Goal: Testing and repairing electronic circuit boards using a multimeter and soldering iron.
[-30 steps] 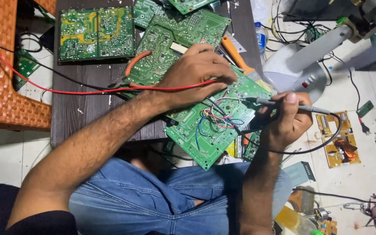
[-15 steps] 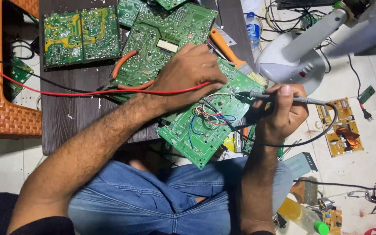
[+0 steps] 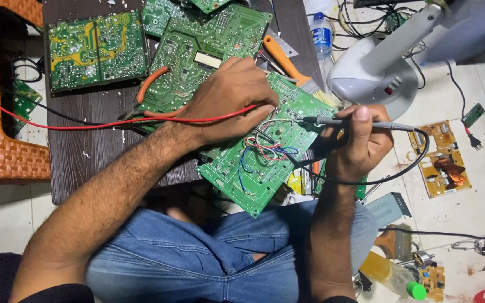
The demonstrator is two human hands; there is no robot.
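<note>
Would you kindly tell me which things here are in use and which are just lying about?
In use: left hand, red lead, green circuit board, right hand, black probe.
Lying about: orange-handled pliers, brush, water bottle, desk lamp, yellow board.

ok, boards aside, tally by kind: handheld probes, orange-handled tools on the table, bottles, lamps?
Probe: 1, in the right hand
Orange-handled tools: 2, pliers and brush
Bottles: 2, clear bottle and yellow bottle
Lamp: 1
Total: 6
</note>
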